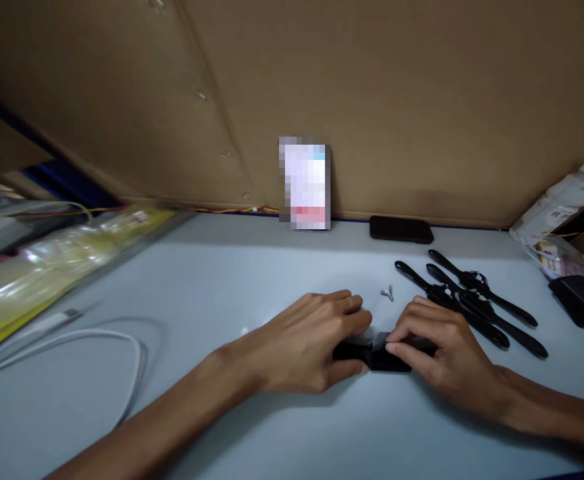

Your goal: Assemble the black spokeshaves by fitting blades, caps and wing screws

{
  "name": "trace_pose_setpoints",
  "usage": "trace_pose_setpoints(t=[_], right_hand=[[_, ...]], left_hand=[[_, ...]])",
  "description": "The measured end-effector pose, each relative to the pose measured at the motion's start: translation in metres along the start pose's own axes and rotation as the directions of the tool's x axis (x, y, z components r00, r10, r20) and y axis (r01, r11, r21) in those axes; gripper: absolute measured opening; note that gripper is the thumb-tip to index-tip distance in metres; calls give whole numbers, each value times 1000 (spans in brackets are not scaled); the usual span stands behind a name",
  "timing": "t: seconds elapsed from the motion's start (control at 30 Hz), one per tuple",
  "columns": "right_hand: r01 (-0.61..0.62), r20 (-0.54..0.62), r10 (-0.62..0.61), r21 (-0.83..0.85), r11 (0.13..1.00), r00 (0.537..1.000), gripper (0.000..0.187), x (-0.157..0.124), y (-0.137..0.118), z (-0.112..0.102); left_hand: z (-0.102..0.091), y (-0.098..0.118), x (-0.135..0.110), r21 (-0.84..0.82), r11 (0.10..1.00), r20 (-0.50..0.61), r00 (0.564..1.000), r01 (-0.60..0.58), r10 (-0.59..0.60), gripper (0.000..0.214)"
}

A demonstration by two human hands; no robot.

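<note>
A black piece [390, 361] lies low on the table between my hands, much of it covered by fingers, so its exact kind cannot be made out. My left hand [317, 340] grips its left end, thumb on the near side and fingers curled over the far side. At its right part, my right hand [435, 343] pinches with thumb and forefinger at a thin greyish piece [381, 337] on top. Just beyond the hands lie small silvery wing screws [389, 293]. Several black two-handled tools like spokeshaves [477, 300] lie beside my right hand.
A phone with a blurred screen [307, 183] leans on the cardboard wall [397, 100]; a black phone-like slab [401, 229] lies nearby. White cable [137, 353] and plastic packaging [72, 253] occupy the left. A bottle [567, 200] and black object [582, 303] stand right.
</note>
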State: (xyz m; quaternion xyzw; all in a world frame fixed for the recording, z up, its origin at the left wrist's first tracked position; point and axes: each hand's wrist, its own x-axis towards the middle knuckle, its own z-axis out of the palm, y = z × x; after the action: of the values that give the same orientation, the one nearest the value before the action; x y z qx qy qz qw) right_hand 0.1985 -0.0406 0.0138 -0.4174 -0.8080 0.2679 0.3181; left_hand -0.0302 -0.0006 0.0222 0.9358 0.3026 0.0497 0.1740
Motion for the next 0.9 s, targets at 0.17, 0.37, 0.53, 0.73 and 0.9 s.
trace_pose_setpoints(t=[0.17, 0.37, 0.53, 0.73, 0.9], right_hand=[[86, -69, -101, -183, 979, 993, 17, 9, 7, -18], [124, 139, -63, -486, 865, 988, 17, 38, 27, -34], [45, 256, 127, -576, 816, 958, 15, 58, 24, -23], [84, 342, 109, -503, 860, 933, 16, 60, 20, -22], [98, 314, 141, -637, 765, 939, 17, 39, 24, -28]], left_hand=[[-1, 1, 0, 14, 1000, 8, 1000, 0, 0, 21], [-3, 1, 0, 47, 999, 11, 1000, 1, -2, 25], [-4, 3, 0, 42, 999, 2, 1000, -3, 3, 25], [-4, 1, 0, 10, 1000, 8, 1000, -16, 16, 19], [-2, 0, -1, -23, 996, -22, 996, -81, 81, 1]])
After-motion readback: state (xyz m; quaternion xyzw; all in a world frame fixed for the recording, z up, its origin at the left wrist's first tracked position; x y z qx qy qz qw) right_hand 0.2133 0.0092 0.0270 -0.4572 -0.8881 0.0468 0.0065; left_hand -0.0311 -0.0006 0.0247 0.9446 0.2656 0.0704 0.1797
